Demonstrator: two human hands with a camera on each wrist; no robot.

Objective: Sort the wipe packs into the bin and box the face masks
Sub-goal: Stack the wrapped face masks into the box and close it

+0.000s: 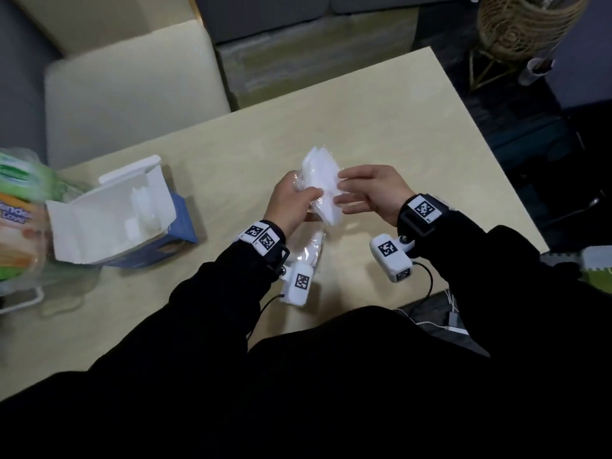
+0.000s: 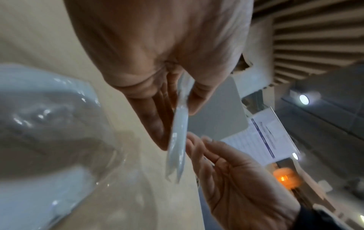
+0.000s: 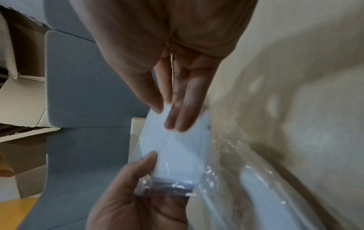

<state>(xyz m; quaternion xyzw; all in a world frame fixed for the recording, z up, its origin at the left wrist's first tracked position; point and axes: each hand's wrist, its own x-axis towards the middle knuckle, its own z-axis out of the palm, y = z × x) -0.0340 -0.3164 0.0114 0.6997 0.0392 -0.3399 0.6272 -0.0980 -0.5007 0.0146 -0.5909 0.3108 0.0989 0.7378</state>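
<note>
Above the middle of the table [image 1: 381, 120] both hands hold a stack of white face masks [image 1: 323, 180] in clear wrappers. My left hand [image 1: 308, 197] grips its near end, thumb on top. My right hand [image 1: 342, 190] pinches its right edge with thumb and fairly straight fingers. The left wrist view shows the stack [image 2: 177, 155] edge-on in my left hand [image 2: 177, 112], my right hand [image 2: 199, 140] at its side. In the right wrist view my right hand [image 3: 167, 113] meets the stack [image 3: 177, 152]. Another wrapped mask [image 1: 311, 250] lies under my left wrist. The open blue-and-white box [image 1: 79, 226] stands at left.
Blurred green and orange wipe packs [image 1: 16, 220] sit at the far left edge, over a white rim [image 1: 26, 303]. A pale chair seat [image 1: 132, 94] stands beyond the table. A wicker stand [image 1: 526, 24] is at the back right. The table's right edge runs close by.
</note>
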